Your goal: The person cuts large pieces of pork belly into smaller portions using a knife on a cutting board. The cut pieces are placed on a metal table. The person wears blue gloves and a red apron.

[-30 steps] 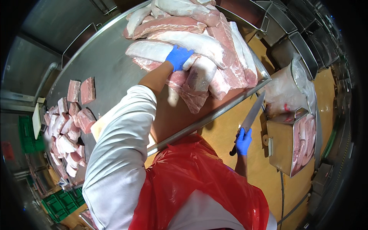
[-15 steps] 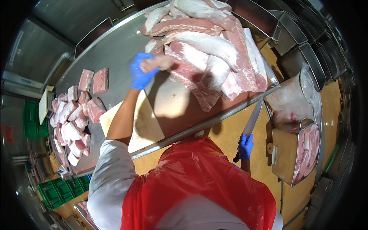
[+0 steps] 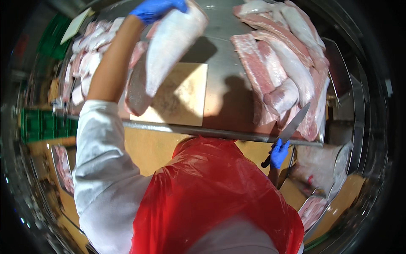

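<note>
My left hand (image 3: 158,10), in a blue glove, grips the upper end of a long pork loin (image 3: 175,40) with a pale fat side. The loin hangs tilted over the left part of a cream cutting board (image 3: 190,93), and its other end is hard to tell apart from the darker meat (image 3: 137,91) beside it. At the table's front edge on the right, my blue-gloved right hand (image 3: 279,155) is closed round the dark handle of a long knife (image 3: 294,123). The blade points up and away, over the edge of the meat pile.
Several whole loins (image 3: 292,55) are heaped on the metal table (image 3: 226,55) at the right. Cut meat chunks (image 3: 86,63) lie at the left. Green crates (image 3: 44,125) stand beyond the table's left end. A plastic-lined container (image 3: 319,163) stands at lower right.
My left hand has carried the loin leftward and up, off the pile to over the board. The view has turned. My right hand still holds the knife, its blade now by the pile.
</note>
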### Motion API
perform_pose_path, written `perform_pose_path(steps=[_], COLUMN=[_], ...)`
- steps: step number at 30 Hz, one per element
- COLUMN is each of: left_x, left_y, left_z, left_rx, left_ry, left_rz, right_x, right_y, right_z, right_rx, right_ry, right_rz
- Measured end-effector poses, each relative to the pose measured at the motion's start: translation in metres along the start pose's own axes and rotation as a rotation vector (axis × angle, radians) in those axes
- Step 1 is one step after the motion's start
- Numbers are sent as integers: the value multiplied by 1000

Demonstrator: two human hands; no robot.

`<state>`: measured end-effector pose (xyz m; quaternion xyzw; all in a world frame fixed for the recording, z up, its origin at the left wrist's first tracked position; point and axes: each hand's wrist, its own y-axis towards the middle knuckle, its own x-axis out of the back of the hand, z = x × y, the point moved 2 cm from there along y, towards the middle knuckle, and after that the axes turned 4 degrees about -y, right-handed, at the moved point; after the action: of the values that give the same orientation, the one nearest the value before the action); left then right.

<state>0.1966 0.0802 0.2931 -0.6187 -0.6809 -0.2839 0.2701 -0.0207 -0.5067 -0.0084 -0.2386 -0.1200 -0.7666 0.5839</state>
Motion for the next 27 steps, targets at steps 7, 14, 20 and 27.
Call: perform_pose_path(steps=[7,14,20,27], left_x=[-117,-19,-121,-150], left_y=[-65,-276,-379,-387], left_z=[215,378,304,271], left_rx=[-184,600,582,439], left_ry=[264,44,-143,14], left_rz=[-73,-2,-218,-361], right_x=[-45,-93,-193,-318], right_y=[21,4,-31,-108], right_z=[40,56,76,175], right_rx=[119,485,817,801], right_ry=[-33,-279,-486,-699], right_rz=[213,249,382,886])
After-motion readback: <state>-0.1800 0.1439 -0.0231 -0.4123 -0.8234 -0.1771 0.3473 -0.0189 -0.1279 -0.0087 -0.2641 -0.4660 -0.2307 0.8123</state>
